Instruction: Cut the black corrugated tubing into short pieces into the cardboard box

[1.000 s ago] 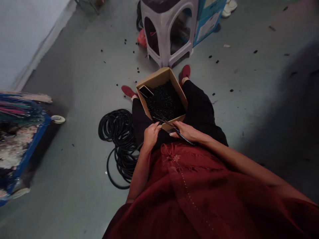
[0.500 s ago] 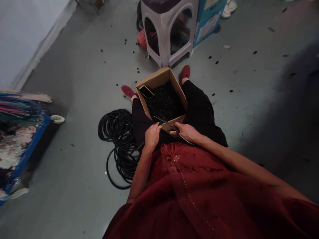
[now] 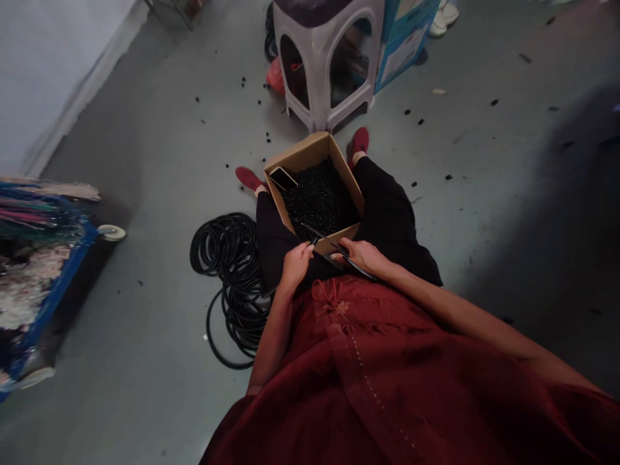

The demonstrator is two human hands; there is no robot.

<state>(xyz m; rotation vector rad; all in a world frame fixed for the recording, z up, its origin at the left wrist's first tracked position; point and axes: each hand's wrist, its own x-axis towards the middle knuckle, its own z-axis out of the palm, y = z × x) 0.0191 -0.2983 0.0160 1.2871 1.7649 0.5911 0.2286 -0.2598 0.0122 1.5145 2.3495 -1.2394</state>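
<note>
My right hand (image 3: 364,256) is closed around a pair of scissors (image 3: 314,230), its dark handle stretching back under my palm. The blades point left over the near rim of a cardboard box (image 3: 349,232). My left hand (image 3: 296,263) grips black tubing (image 3: 314,241), whose short end sticks out from the fingers against the blades. Inside the box lie many small black pieces (image 3: 317,197) and a phone-like dark rectangle (image 3: 283,179). More black tubing lies in loose coils (image 3: 232,258) on the floor by my left leg.
A grey plastic stool (image 3: 317,71) stands just beyond the box, with a blue carton (image 3: 402,48) beside it. To the left is a blue-edged wheeled cart (image 3: 58,278) with bundled strands. Small black bits are scattered over the grey floor (image 3: 159,194).
Both hands keep nearly the same place. The scissor blades and the tubing end have shifted slightly; the box and coils stay put.
</note>
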